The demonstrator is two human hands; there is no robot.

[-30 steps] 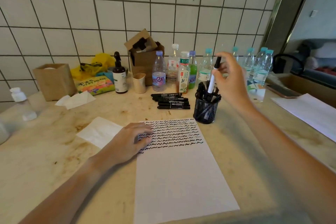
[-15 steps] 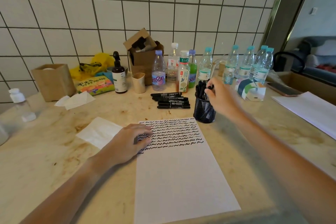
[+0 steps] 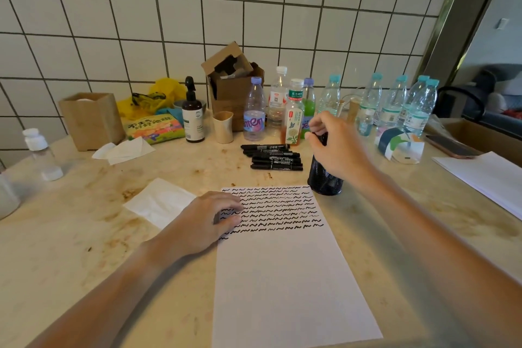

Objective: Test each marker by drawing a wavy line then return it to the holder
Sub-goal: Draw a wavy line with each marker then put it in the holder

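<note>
Many wavy rows drawn; paper (image 3: 288, 277) half blank.
My right hand (image 3: 336, 147) curls into the holder (image 3: 324, 181), grip unclear; left hand (image 3: 209, 220) flat on paper.

Your two forearms enter frame bare, no sleeves visible on either up to the frame edge. Left arm comes in from about 7 o'clock, right arm from about 4 o'clock. Your left hand (image 3: 207, 223) is bare: no glove, no ring, no watch or band at the wrist. Your right hand (image 3: 337, 147) is also bare, nothing worn on the fingers or wrist that shows. Fingernails look short and unpainted where visible on the left hand; right-hand nails too blurred to tell. Both arms slightly motion-blurred and stretched by the wide-angle lens toward the lower edge.
</note>
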